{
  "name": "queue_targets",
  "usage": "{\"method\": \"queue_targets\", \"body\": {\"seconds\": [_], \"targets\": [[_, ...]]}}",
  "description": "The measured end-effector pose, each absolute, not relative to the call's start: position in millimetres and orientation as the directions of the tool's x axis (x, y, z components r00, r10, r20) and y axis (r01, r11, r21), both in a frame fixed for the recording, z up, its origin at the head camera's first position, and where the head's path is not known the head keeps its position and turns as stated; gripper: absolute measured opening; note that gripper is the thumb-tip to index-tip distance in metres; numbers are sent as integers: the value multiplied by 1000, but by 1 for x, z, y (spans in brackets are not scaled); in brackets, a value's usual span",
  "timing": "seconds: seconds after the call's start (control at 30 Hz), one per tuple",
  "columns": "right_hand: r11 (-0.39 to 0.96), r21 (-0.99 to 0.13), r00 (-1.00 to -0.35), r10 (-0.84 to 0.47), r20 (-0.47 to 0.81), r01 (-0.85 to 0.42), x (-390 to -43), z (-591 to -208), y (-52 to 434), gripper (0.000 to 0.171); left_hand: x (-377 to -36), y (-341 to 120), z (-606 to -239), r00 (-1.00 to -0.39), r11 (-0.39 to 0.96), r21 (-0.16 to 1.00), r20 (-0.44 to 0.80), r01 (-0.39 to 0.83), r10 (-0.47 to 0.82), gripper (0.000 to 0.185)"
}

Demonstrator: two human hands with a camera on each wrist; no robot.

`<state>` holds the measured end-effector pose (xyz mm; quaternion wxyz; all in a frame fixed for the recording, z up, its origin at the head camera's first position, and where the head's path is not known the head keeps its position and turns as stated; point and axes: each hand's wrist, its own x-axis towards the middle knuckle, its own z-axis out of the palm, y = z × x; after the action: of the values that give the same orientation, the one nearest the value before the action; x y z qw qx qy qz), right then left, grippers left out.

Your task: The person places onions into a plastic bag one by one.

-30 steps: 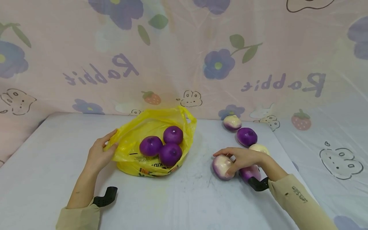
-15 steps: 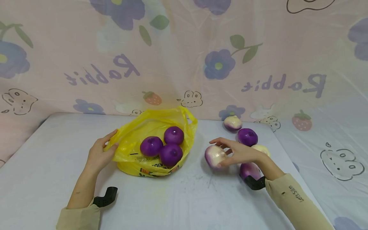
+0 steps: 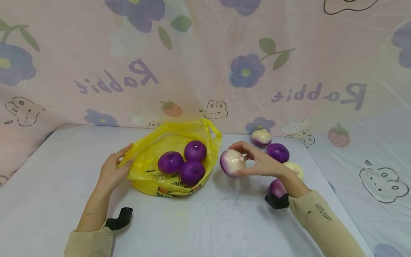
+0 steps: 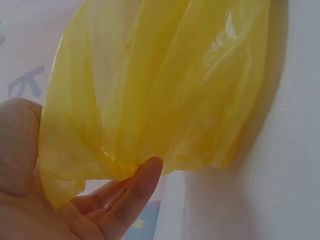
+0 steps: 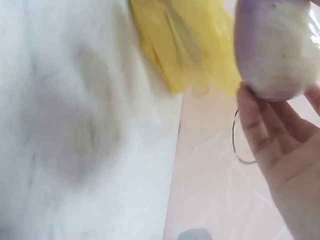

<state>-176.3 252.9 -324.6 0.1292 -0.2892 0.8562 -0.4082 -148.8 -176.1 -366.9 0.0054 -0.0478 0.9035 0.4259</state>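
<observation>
A yellow plastic bag (image 3: 144,157) lies with its mouth wide and facing me, three purple turnips (image 3: 170,162) inside. My left hand (image 3: 112,171) pinches the left edge of its mouth between thumb and fingers; the left wrist view shows the thin film (image 4: 165,95) draped at the fingertips. My right hand (image 3: 260,161) holds a white-and-purple turnip (image 3: 232,163) between thumb and fingers, raised over the table just right of the bag. In the right wrist view the held turnip (image 5: 275,50) sits at the fingertips, the yellow bag (image 5: 185,45) beyond it.
Right of the bag are several more turnips: a white-topped one (image 3: 261,137) at the back, a purple one (image 3: 278,152), a pale one (image 3: 293,169) and another purple one (image 3: 277,188), partly behind the right wrist. A patterned cloth (image 3: 192,71) hangs behind the white table (image 3: 192,228).
My right hand has lifted the white-and-purple turnip off the table and carried it left and away from me toward the bag. The left hand keeps its grip on the bag's edge.
</observation>
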Motion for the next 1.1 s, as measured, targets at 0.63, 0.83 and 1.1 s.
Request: {"method": "queue_targets", "body": {"seconds": [0.63, 0.83, 1.1], "targets": [[385, -737, -768, -578, 278, -556, -191, -308, 179, 66, -146, -176, -363, -998, 642, 765, -21, -52, -56, 55], [500, -745, -857, -481, 185, -442, -195, -306, 149, 67, -143, -175, -364, -997, 649, 760, 14, -37, -73, 54], [577, -718, -895, -421, 148, -390, -203, -303, 119, 70, -143, -175, -363, -997, 651, 758, 10, -41, -74, 54]]}}
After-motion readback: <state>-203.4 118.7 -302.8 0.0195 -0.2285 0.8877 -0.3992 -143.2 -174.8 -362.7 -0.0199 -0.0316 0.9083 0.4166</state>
